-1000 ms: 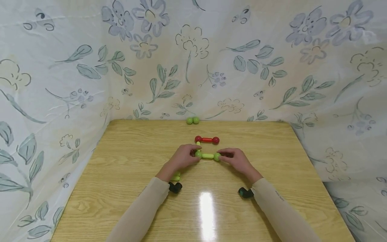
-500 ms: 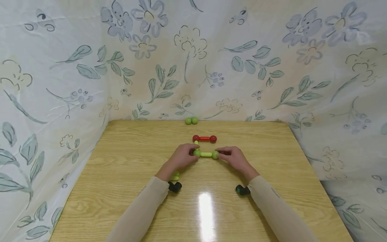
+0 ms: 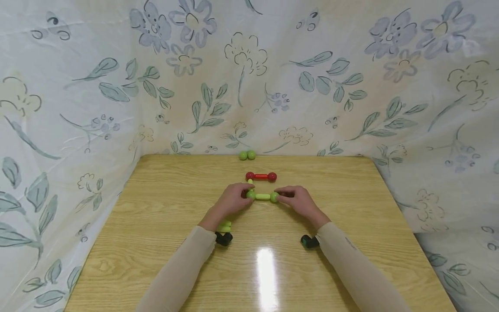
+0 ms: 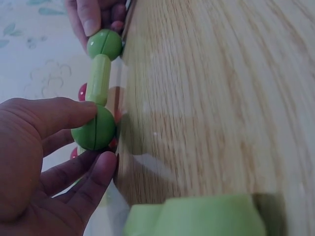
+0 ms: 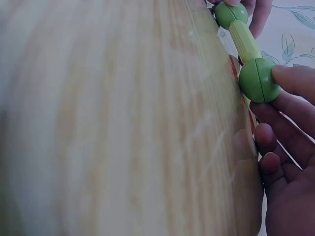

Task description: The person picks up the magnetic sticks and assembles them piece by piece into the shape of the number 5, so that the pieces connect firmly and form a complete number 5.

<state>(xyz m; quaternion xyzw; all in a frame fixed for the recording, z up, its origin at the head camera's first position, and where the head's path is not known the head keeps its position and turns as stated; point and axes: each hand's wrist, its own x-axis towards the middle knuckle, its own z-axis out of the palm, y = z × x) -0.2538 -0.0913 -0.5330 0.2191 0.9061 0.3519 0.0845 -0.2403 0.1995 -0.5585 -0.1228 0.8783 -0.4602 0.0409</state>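
A yellow-green rod (image 3: 262, 196) lies on the wooden table (image 3: 156, 225) with a green ball on each end. My left hand (image 3: 245, 194) pinches the left green ball (image 3: 250, 195) between thumb and fingers, seen close in the left wrist view (image 4: 94, 132). My right hand (image 3: 280, 197) pinches the right green ball (image 3: 274, 197), which also shows in the right wrist view (image 5: 258, 80). A short yellow-green rod (image 3: 251, 186) runs from the left green ball back to a red rod (image 3: 261, 176) with a red ball on each end.
Two loose green balls (image 3: 247, 154) sit together at the table's back edge, against the flowered cloth (image 3: 249, 86) that hangs behind and to both sides. A green piece (image 3: 225, 226) lies under my left wrist.
Both hands and the joined rods have slid a little to the left and away from me. The grips on the green balls are the same. The loose green balls stayed put.
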